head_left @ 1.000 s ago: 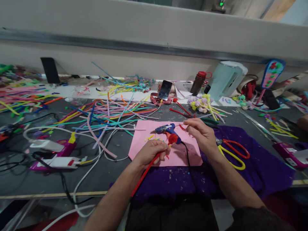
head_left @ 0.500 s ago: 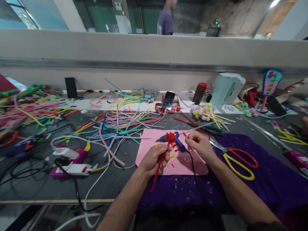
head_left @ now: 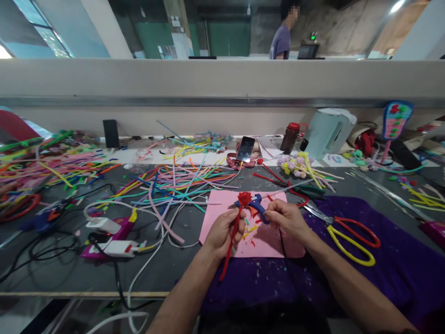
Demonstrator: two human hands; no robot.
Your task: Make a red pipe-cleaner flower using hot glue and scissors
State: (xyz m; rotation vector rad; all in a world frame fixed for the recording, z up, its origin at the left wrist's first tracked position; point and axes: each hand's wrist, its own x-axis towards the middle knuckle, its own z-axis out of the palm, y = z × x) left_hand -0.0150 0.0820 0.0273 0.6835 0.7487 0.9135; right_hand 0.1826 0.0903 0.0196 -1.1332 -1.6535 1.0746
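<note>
In my left hand [head_left: 225, 232] is a red pipe-cleaner flower [head_left: 244, 199], its head up and its stem slanting down toward me. Behind the flower a blue glue gun [head_left: 256, 204] lies on a pink sheet [head_left: 212, 218], its black cord running toward me. The fingertips of my right hand [head_left: 287, 220] are pinched together at the end of the glue gun's handle. What they hold, if anything, I cannot make out. Small yellow, red and green scraps lie on the sheet between the hands.
Red-and-yellow-handled scissors [head_left: 358, 241] lie on purple cloth [head_left: 392, 278] at right. Several loose pipe cleaners [head_left: 181, 178] spread across the middle. A power strip [head_left: 121, 229] with cables stands left. At the back are a phone [head_left: 245, 148], a bottle [head_left: 289, 139] and a kettle [head_left: 328, 134].
My right hand has moved slightly down and closer to the glue gun's handle. The left hand still holds the flower. The view has shifted slightly, and the person behind the partition is farther right.
</note>
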